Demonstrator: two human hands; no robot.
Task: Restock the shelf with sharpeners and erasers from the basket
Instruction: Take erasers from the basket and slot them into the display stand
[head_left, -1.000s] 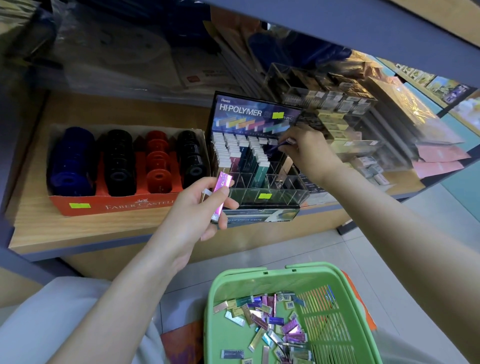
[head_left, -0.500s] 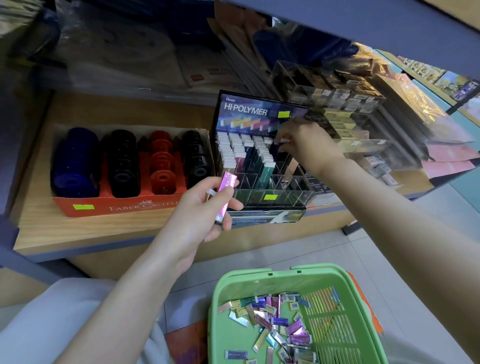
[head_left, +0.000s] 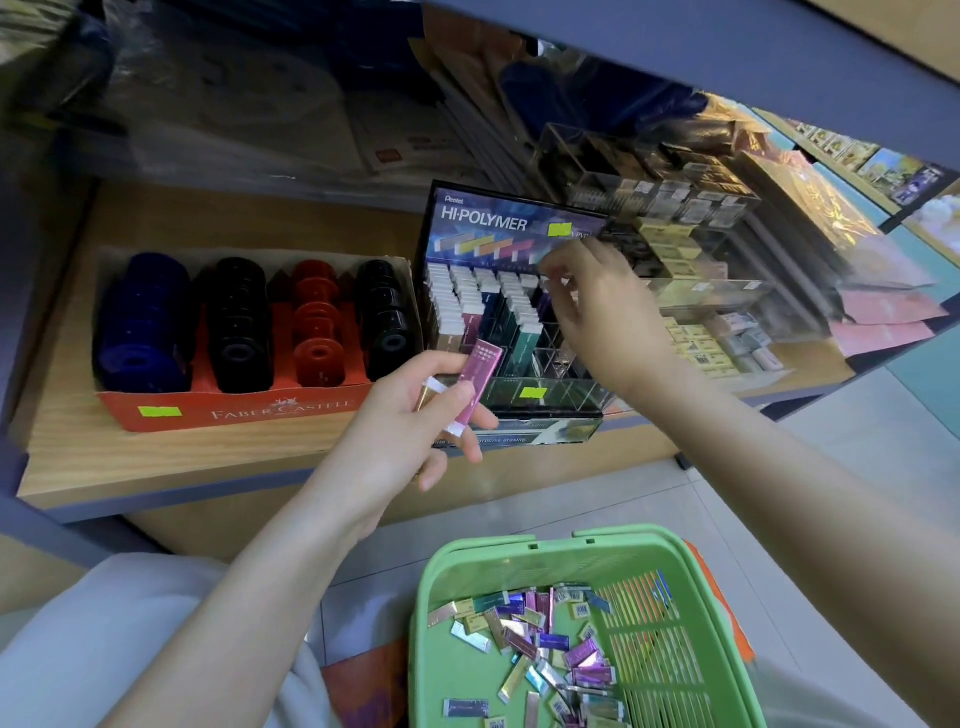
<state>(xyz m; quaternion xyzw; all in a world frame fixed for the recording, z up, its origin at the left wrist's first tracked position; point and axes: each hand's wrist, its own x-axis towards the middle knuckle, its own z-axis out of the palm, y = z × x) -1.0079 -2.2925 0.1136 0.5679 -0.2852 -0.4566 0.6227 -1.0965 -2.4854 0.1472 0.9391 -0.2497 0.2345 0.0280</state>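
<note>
My left hand (head_left: 400, 431) grips a pink-sleeved eraser (head_left: 480, 374) and a gold one behind it, in front of the black Hi-Polymer eraser display (head_left: 483, 223) on the shelf. My right hand (head_left: 608, 317) hovers over the display's right rows, fingertips pinched on the white top of a purple eraser (head_left: 546, 304) standing in a slot. The front slots of the display show no erasers. Below, the green basket (head_left: 519, 545) holds several loose erasers (head_left: 545, 649) in shiny sleeves. A red Faber-Castell box (head_left: 234, 410) of round sharpeners sits left of the display.
Clear acrylic bins of other erasers (head_left: 691, 291) crowd the shelf right of the display. The upper shelf's edge (head_left: 675, 47) overhangs close above. Plastic-wrapped paper goods (head_left: 234, 104) line the back. Tiled floor (head_left: 519, 499) lies between shelf and basket.
My right hand has drawn slightly up and back along the display's right rows. My left hand has stayed put with its erasers. The view has shifted a little.
</note>
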